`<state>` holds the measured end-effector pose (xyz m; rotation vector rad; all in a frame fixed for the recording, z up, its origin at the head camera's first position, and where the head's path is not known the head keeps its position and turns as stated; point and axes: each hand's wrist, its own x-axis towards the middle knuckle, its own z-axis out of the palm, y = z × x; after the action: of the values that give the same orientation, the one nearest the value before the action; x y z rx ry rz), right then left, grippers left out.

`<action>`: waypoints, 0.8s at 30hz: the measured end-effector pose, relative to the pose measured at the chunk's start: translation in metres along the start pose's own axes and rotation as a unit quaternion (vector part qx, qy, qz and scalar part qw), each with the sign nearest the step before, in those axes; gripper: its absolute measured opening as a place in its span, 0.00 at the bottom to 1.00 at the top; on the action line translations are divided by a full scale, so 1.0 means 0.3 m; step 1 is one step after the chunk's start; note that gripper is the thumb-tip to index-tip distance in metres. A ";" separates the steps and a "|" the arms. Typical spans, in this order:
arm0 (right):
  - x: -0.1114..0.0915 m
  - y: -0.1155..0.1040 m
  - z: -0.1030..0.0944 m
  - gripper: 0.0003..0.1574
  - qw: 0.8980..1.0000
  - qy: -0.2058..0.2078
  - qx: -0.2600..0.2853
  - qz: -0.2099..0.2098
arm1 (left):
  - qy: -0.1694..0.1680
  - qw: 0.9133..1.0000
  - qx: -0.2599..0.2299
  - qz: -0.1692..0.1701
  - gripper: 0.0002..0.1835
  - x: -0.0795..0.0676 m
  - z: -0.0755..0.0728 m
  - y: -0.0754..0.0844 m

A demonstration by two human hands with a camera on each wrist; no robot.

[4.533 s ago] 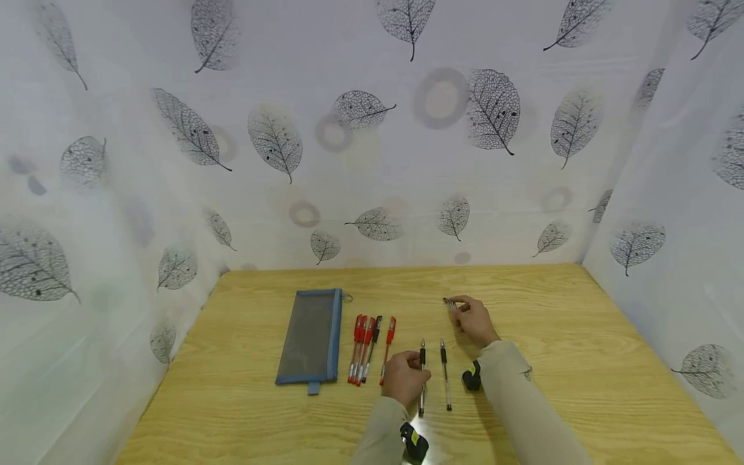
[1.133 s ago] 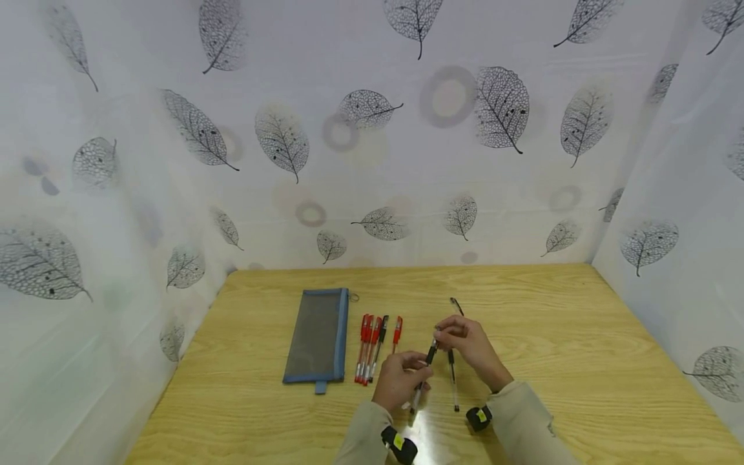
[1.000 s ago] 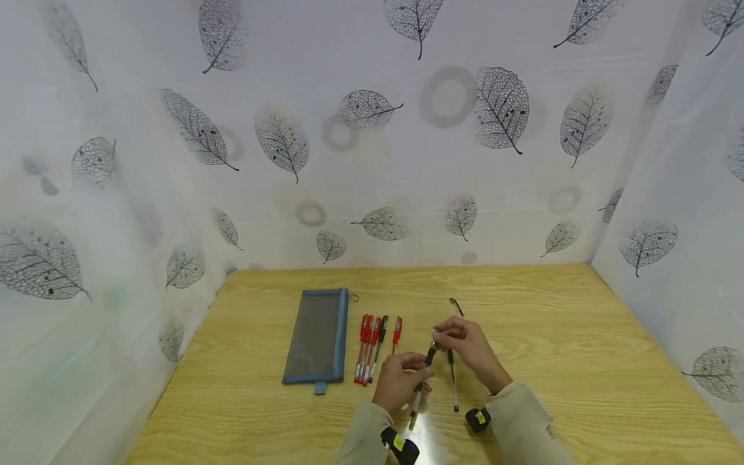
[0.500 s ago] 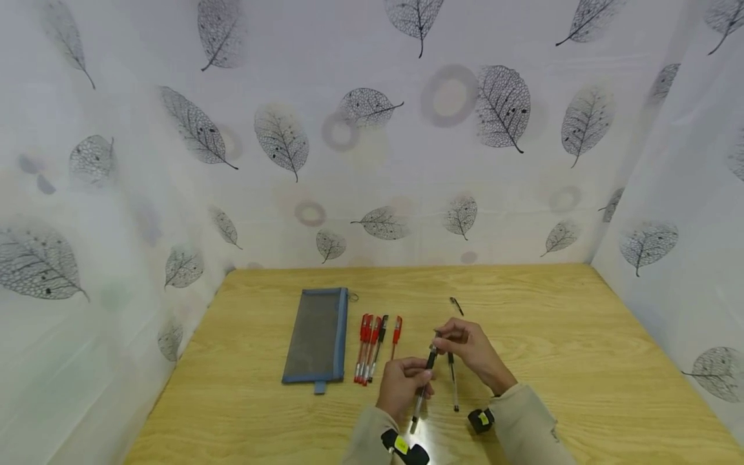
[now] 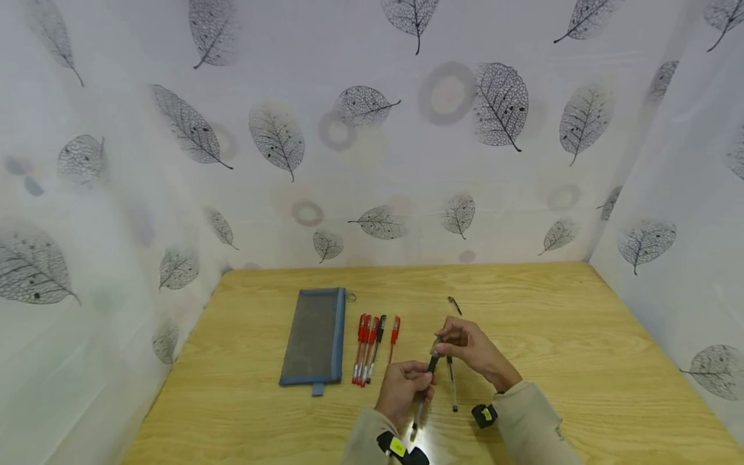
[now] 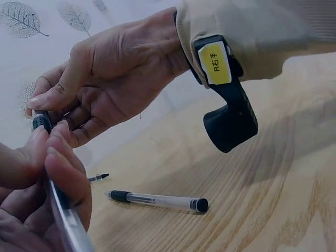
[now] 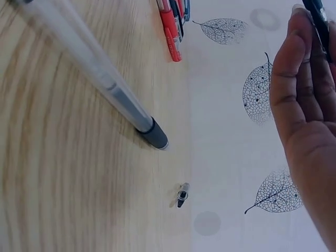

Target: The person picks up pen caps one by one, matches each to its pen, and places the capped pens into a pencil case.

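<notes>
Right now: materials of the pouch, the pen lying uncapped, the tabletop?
Pen barrel: probably clear, glossy plastic; refill shows through. Black sleeve: matte, perhaps rubber. Pouch: thin, dull grey panel, mesh or film, unclear; blue edging looks like fabric. Tabletop: wood or laminate; visible grain, glare suggests gloss.

My left hand (image 5: 401,389) covers part of the held pen (image 5: 419,411); my right hand (image 5: 475,354) partly obscures its upper end. Left-wrist view: lower end cut off.

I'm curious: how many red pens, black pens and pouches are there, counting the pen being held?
Red pens: 4
Black pens: 3, one of them held
Pouch: 1
Total: 8
</notes>
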<state>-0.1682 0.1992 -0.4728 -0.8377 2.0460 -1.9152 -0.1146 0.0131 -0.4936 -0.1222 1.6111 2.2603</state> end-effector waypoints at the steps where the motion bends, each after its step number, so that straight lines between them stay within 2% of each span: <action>1: 0.000 0.001 0.000 0.11 1.000 -0.005 0.003 -0.005 | -0.003 1.000 -0.006 0.001 0.10 -0.001 0.000 0.000; 8: -0.004 0.001 0.008 0.13 1.000 -0.003 0.018 -0.005 | -0.015 1.000 -0.020 -0.011 0.11 -0.002 -0.003 0.003; 15: -0.013 -0.003 0.002 0.11 0.999 0.022 -0.035 0.030 | -0.002 0.999 0.019 -0.034 0.09 0.006 -0.004 0.010; 24: -0.010 -0.001 -0.012 0.17 0.995 0.037 -0.066 0.062 | -0.022 1.000 0.014 -0.017 0.12 0.030 -0.009 -0.003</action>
<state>-0.1676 0.2037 -0.4726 -0.6596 2.2321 -1.7869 -0.1229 0.0132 -0.4978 -0.0907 1.6046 2.2001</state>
